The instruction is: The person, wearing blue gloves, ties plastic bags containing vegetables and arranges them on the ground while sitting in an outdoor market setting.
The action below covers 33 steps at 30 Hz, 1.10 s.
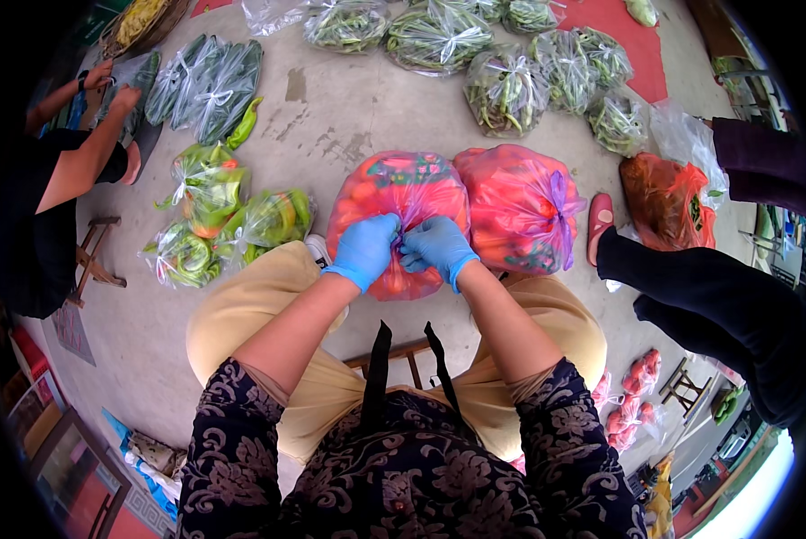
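Note:
Before me on the concrete floor stands a pink plastic bag (376, 182) full of round reddish produce, probably tomatoes, with a printed flower pattern. My left hand (366, 246), in a blue glove, pinches the gathered purplish neck of this bag from the left. From the right, my right hand (438, 248), gloved alike, grips the same gathered plastic. The fingertips of both hands nearly meet there, and they hide the exact twist or knot. Touching it on the right is a second pink bag (511, 195) of similar produce, its purple neck (559, 205) tied.
Clear bags of green peppers (268, 219) lie left, with a loose pepper (244, 123) near bagged dark green vegetables (207, 87). Bagged green beans (440, 40) sit ahead. A co-worker's hands (113, 87) work at far left. Another person's leg (686, 269) and a red bag (669, 199) are right.

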Each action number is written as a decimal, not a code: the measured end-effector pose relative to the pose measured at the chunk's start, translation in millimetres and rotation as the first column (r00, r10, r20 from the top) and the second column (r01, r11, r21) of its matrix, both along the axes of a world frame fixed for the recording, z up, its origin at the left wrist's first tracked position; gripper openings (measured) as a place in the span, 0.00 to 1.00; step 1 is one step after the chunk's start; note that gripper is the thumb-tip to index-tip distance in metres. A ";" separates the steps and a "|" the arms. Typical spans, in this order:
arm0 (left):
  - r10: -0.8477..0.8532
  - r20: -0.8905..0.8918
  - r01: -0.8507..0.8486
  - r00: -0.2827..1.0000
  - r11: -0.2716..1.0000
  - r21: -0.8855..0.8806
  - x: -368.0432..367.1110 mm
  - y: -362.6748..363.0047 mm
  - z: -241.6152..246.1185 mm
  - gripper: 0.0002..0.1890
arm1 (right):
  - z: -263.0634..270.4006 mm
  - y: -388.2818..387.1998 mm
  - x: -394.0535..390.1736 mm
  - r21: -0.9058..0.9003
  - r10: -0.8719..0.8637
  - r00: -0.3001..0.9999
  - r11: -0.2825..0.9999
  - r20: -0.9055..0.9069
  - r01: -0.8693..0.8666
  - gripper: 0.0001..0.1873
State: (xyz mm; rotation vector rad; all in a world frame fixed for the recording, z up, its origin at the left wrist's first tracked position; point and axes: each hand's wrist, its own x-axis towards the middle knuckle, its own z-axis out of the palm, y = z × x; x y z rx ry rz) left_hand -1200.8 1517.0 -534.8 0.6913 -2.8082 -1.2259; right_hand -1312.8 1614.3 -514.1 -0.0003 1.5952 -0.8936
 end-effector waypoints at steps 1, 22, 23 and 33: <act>-0.004 0.019 0.005 1.000 1.000 -0.014 -0.1 -0.1 1.1 0.04 | -1.4 -0.3 0.9 0.001 0.000 1.000 1.000 0.001 0.000 0.08; 0.023 -0.074 -0.022 0.997 1.000 0.006 -2.4 3.5 -1.9 0.04 | -11.9 5.3 6.0 -0.101 -0.073 0.996 0.993 -0.053 0.067 0.05; 0.019 -0.081 -0.017 0.997 0.999 0.027 -2.5 3.4 -2.9 0.04 | -10.9 5.7 6.2 -0.096 -0.078 0.995 0.993 -0.063 0.071 0.05; -0.159 -0.186 0.174 0.970 0.983 0.064 -14.4 14.9 13.5 0.05 | -28.3 23.3 3.6 0.012 -0.058 0.919 0.998 -0.390 0.069 0.05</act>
